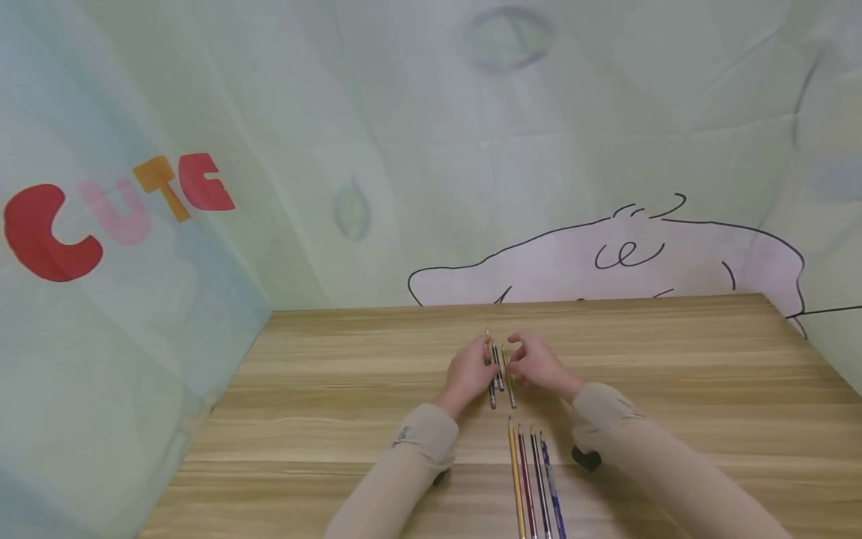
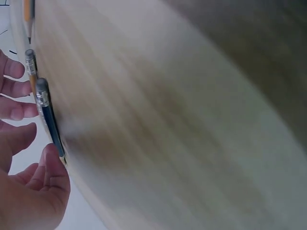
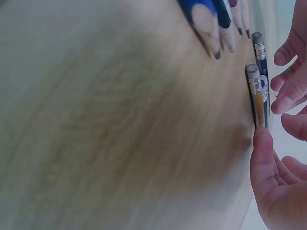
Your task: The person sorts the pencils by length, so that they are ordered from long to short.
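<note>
Eraser-tipped pencils (image 1: 510, 389), at least three, lie on the wood-grain tabletop (image 1: 323, 419) just beyond the pencil row (image 1: 527, 479), which serves as reference. Their eraser ends face that row. The exact count is not confirmed, since fingers cover part of the group. The row comprises a yellow pencil (image 1: 515, 475), a dark red pencil (image 1: 528, 490), a black pencil (image 1: 540, 479) and a blue patterned pencil (image 1: 552, 486), side by side, points toward the eraser-tipped group; near ends run out of the head view.

Left hand (image 1: 469, 374): beyond and left of the row, thumb and fingers about the dark pencil (image 2: 53, 124). Whether it grips or merely touches cannot be determined. Right hand (image 1: 539, 367): beyond the row, thumb and forefinger spread wide, thumb tip at the gold-coloured pencil (image 3: 259, 105); no closed hold is seen.

Step in hand, as judged: ordering the group beyond the row between both hands. The next move appears to call for light, level inward pressure, lest a pencil roll.

Edges: the tabletop's far edge lies beyond the row, past the group, with the printed cloth backdrop (image 1: 377, 150) rising behind; forward room is limited. Side edges stand well off the row, leaving ample lateral room. The row's points restrict any pull-back.
</note>
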A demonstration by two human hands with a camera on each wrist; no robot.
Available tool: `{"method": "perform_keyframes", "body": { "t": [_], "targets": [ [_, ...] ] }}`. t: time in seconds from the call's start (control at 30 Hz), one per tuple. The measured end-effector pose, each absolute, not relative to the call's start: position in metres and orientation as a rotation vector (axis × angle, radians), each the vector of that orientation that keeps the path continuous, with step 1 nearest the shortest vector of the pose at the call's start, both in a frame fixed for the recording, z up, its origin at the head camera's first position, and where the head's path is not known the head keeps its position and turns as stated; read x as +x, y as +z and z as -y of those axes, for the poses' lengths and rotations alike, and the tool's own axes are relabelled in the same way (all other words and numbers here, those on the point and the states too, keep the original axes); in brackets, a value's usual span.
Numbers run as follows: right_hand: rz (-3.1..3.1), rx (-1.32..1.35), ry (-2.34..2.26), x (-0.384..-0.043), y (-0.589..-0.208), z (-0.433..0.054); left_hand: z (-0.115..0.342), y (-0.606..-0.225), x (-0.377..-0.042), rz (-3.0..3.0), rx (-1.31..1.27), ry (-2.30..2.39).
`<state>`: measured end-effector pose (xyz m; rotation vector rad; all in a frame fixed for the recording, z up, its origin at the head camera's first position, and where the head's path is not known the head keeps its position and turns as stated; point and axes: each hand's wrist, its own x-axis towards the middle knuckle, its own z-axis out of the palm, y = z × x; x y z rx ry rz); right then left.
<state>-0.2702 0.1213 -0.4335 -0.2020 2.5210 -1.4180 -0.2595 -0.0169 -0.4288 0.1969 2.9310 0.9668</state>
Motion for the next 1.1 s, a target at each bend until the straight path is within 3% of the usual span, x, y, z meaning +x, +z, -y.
{"method": "perform_keyframes", "body": {
  "t": [1.1],
  "targets": [
    [-2.610,-0.130,-1.165,-0.2732,-0.4401,-0.1162,0.0107,-0.4322,-0.2595,-3.090,0.243,0.573]
  ]
}}
